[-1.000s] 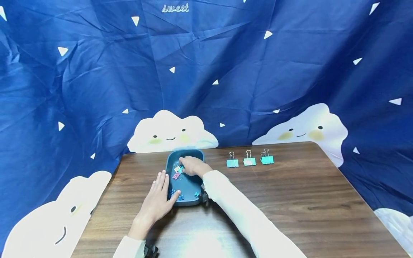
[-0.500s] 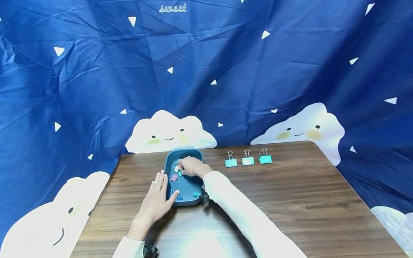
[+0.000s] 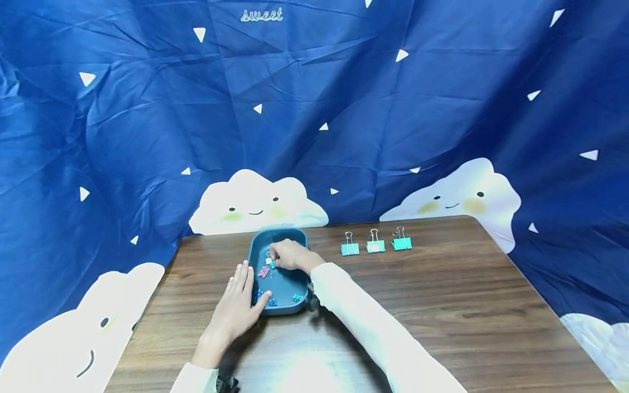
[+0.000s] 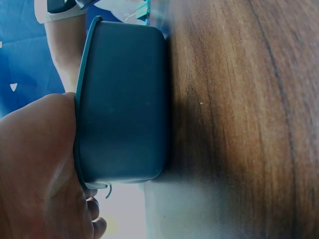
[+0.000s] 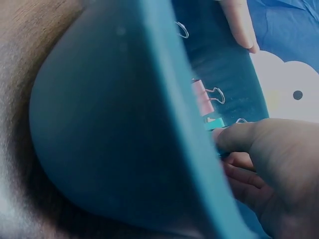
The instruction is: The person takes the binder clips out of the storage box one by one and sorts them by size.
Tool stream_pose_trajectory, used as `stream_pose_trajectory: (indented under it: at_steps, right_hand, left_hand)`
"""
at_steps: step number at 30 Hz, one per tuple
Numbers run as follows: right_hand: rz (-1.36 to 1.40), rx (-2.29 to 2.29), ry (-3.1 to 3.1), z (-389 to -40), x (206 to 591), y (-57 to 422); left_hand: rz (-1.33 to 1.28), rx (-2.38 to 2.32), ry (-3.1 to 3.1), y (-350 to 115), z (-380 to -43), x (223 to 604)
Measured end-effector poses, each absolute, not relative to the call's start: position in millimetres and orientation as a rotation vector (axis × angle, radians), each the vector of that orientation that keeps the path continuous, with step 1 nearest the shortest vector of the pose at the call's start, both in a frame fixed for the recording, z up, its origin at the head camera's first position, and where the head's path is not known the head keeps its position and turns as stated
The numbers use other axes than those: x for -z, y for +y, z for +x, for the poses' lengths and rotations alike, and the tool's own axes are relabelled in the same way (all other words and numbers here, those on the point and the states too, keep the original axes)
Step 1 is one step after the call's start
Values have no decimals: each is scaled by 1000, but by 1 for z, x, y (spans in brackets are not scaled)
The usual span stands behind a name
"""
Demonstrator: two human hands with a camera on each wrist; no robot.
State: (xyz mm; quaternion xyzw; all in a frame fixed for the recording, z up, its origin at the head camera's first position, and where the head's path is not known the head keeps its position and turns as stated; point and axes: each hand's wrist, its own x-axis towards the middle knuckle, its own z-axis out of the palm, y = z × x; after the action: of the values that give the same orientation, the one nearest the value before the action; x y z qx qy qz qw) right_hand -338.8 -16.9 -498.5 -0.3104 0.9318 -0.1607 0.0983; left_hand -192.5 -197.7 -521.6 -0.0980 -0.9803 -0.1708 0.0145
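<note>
In the head view, a dark teal tray (image 3: 281, 311) stands on the wooden table. My left hand (image 3: 231, 311) rests along its left rim with fingers straight, the thumb reaching over the near left corner. Inside the tray, my right hand (image 3: 291, 254) pinches a small teal binder clip (image 5: 215, 123) between thumb and fingers, partly hidden by them. Close to those fingertips is a pale yellow clip (image 3: 268, 261). A pink binder clip (image 3: 263, 272) lies just nearer. Blue clips (image 3: 272, 302) sit by my left thumb, and small teal clips (image 3: 297, 298) lie in the near right corner.
Three larger turquoise binder clips stand in a row right of the tray: a left one (image 3: 350, 249), a middle one (image 3: 375, 246) and a right one (image 3: 402, 243). The wooden table (image 3: 442, 305) ends at a blue cloth backdrop (image 3: 344, 82) printed with clouds.
My right hand has moved slightly inside the tray, and the yellow clip now sits closer to the teal one. My left hand stays on the rim. The head view has shifted a little.
</note>
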Motion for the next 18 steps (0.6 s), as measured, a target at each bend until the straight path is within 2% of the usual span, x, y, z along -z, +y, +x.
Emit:
stream_pose_trajectory:
  at_steps: [18]
  right_hand:
    - [-961,542,2775,-340,495,-5]
  left_hand:
    - [-315,535,-3042,-198,-193,525]
